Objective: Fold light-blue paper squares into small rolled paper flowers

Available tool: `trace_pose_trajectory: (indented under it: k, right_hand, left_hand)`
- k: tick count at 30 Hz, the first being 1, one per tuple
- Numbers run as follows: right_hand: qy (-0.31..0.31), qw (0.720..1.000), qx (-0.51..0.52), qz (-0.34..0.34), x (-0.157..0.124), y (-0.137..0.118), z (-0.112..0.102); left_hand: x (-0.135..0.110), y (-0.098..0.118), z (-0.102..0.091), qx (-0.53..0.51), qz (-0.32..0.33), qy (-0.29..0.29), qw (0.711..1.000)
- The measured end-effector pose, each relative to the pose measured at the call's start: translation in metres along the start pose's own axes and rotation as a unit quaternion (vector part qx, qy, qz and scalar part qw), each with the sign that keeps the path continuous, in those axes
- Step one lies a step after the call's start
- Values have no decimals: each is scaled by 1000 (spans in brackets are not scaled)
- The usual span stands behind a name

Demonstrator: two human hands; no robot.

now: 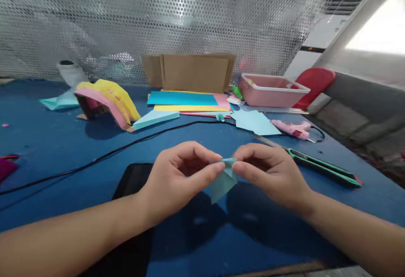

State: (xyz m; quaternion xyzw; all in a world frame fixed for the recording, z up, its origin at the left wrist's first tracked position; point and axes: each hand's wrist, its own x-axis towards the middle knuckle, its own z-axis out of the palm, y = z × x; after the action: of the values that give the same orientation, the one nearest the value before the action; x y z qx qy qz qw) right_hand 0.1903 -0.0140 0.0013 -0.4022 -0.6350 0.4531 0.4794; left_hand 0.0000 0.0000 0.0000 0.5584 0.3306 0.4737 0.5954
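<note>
A small piece of folded light-blue paper (223,184) is held above the blue table, pinched along its upper edge from both sides. My left hand (183,169) grips its left end between thumb and forefinger. On the opposite end, my right hand (272,171) pinches the paper the same way. The paper's lower part hangs down to a point, with fold lines showing. My fingers hide parts of the top edge. A black tablet or phone (133,180) lies partly beneath my left forearm.
A green-and-black utility knife (322,165) lies right of my right hand. A black cable (126,144) crosses the table. Behind are light-blue sheets (256,122), a yellow-and-pink paper arch (109,100), a pink glue gun (292,128), a pink bin (272,93) and cardboard (196,72).
</note>
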Motion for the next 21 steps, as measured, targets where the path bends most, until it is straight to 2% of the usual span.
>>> trace_pose_trajectory:
  k: [4, 11, 16, 21]
  right_hand:
    - [-31, 999, 38, 23, 3, 4, -2]
    - [-37, 996, 58, 52, 3, 3, -3]
    - [-28, 999, 18, 22, 4, 2, -1]
    - [-44, 994, -95, -43, 1, 4, -2]
  left_hand:
    - [1, 3, 3, -15, -17, 2, 1000]
    - [1, 3, -1, -27, -48, -26, 998]
    - [0, 2, -3, 0, -57, -37, 998]
    - [3, -2, -4, 31, -70, -75, 994]
